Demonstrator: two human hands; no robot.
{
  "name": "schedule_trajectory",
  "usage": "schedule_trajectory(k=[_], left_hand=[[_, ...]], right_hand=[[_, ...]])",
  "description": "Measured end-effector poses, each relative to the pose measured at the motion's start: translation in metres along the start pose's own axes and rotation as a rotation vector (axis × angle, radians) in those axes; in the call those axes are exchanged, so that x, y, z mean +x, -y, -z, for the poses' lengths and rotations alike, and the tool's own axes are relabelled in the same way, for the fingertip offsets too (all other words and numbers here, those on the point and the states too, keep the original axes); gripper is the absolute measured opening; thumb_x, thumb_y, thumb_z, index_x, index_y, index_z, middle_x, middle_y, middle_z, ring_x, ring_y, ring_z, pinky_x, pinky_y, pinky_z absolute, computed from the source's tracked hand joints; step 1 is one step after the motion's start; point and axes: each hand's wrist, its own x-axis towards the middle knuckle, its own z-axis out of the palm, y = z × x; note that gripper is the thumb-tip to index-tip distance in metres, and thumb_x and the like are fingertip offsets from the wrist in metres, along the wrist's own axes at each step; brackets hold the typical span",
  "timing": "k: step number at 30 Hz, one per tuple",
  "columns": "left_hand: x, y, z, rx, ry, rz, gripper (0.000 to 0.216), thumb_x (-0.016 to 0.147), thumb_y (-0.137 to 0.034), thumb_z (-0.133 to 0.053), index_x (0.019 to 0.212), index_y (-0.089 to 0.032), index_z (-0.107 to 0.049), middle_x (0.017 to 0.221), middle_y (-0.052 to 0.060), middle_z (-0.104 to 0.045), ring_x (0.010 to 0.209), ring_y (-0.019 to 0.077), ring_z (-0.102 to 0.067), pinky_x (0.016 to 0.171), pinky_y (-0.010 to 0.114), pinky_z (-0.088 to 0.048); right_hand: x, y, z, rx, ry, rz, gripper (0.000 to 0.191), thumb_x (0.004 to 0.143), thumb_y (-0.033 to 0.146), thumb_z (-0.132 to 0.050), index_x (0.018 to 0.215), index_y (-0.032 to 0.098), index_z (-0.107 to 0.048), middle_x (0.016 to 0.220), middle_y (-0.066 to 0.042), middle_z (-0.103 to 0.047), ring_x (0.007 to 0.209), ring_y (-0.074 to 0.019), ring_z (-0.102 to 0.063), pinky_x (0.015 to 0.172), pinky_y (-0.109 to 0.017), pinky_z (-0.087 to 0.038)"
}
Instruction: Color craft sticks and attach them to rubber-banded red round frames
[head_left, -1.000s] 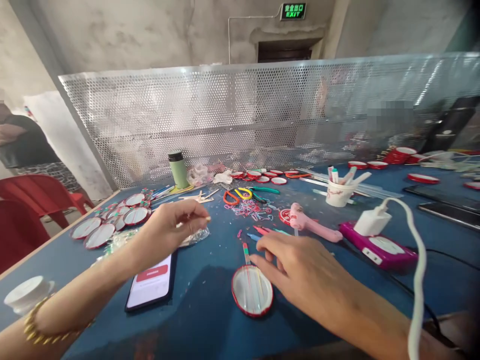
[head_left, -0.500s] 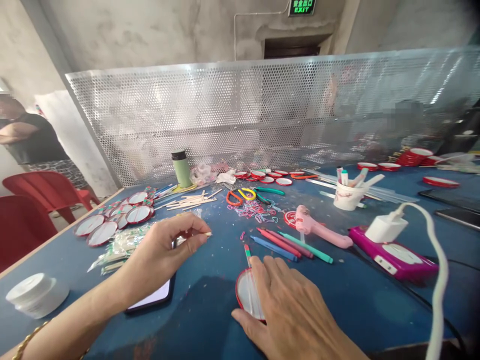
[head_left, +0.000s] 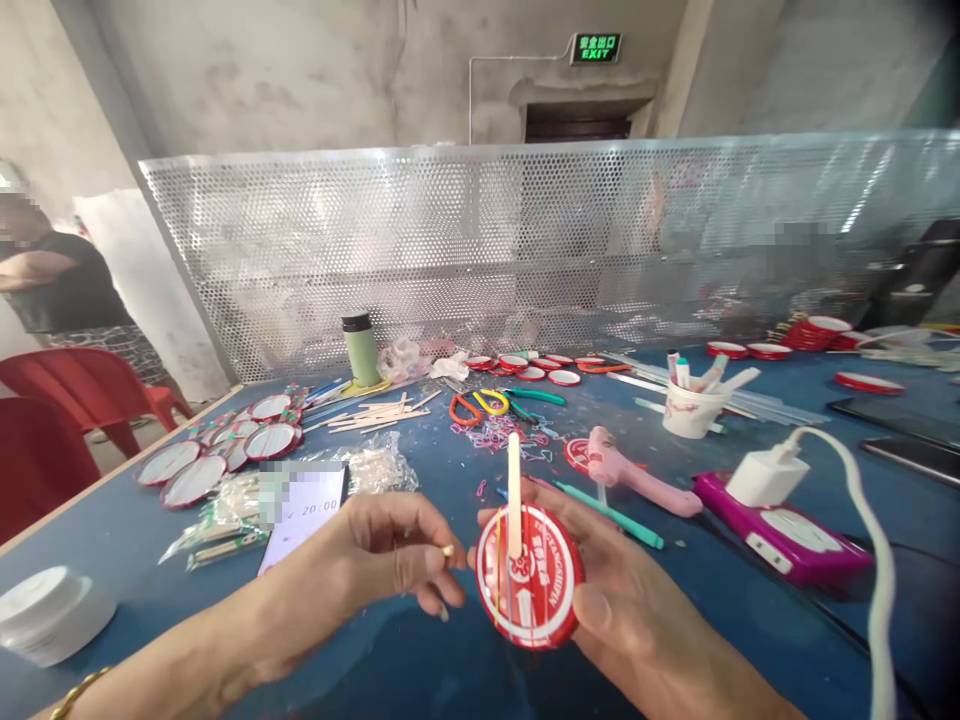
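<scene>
My right hand (head_left: 626, 600) is closed on the edge of a red jar lid (head_left: 561, 585), its printed red-and-white face towards me. A flat wooden craft stick (head_left: 514, 490) lies across the lid's face and juts out past its top rim. Thin clear and yellowish strips run over the face below the stick. Just left of the lid, my left hand (head_left: 367, 555) pinches a small pale piece (head_left: 448, 551) between thumb and forefinger; most of it is hidden, so its kind is unclear. Under my left forearm lies a lit phone (head_left: 307, 505).
A pink glue gun (head_left: 637, 475), teal pen (head_left: 611, 513) and magenta power strip (head_left: 784, 520) lie right. More lids (head_left: 195, 480) are heaped left. Beyond are pliers (head_left: 491, 402), craft sticks (head_left: 375, 413), a paper cup (head_left: 691, 412) and a green bottle (head_left: 361, 350). A white jar (head_left: 52, 615) stands near left.
My right hand has lifted the lid off the table and turned it, so the printed face shows instead of the white inside. My left hand has moved right and nearer, towards the lid.
</scene>
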Motion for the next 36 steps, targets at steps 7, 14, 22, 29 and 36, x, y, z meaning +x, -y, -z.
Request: schedule_trajectory(k=[7,14,22,29,36], left_hand=[[0.003,-0.001,-0.017,-0.413,0.123,0.026,0.011,0.086,-0.022,-0.073,0.088,-0.012,-0.069,0.084,0.008,-0.073,0.077,0.0176,-0.072,0.080,0.034,-0.056],[0.000,0.005,-0.022,-0.322,0.028,0.010,0.017,0.082,-0.027,-0.078,0.087,-0.013,-0.069,0.076,0.004,-0.071,0.065,0.0115,-0.066,0.067,0.024,-0.051],[0.010,0.017,-0.011,0.001,-0.140,-0.015,0.027,0.082,-0.039,-0.076,0.085,-0.013,-0.068,0.072,0.001,-0.069,0.064,0.0104,-0.059,0.064,0.023,-0.046],[0.010,0.027,-0.014,0.036,-0.118,0.003,0.021,0.085,-0.035,-0.071,0.087,-0.014,-0.069,0.074,0.000,-0.069,0.066,0.0106,-0.057,0.065,0.024,-0.045],[0.009,0.024,-0.014,0.030,-0.087,0.015,0.026,0.083,-0.039,-0.072,0.085,-0.014,-0.068,0.074,0.001,-0.068,0.066,0.0114,-0.059,0.067,0.025,-0.047]], right_hand=[[0.000,0.005,-0.001,0.036,0.235,0.043,0.071,0.076,0.052,-0.081,0.137,0.028,-0.053,0.130,-0.013,-0.066,0.116,-0.0299,-0.066,0.099,-0.047,-0.050],[0.006,-0.007,-0.003,0.026,0.329,-0.001,0.081,0.069,0.056,-0.085,0.138,0.029,-0.050,0.126,-0.012,-0.065,0.109,-0.0320,-0.069,0.093,-0.049,-0.052],[-0.010,-0.006,0.004,-0.902,-0.210,0.150,0.055,0.085,0.046,-0.072,0.133,0.026,-0.052,0.129,-0.013,-0.063,0.110,-0.0277,-0.067,0.091,-0.044,-0.057],[0.000,-0.020,-0.018,-1.514,-0.238,0.554,0.059,0.055,0.027,-0.093,0.100,0.023,-0.055,0.091,-0.004,-0.069,0.079,-0.0262,-0.068,0.065,-0.038,-0.055],[0.004,-0.025,-0.018,-1.572,-0.210,0.515,0.042,0.066,0.021,-0.080,0.098,0.024,-0.052,0.087,-0.002,-0.067,0.077,-0.0233,-0.066,0.065,-0.034,-0.051]])
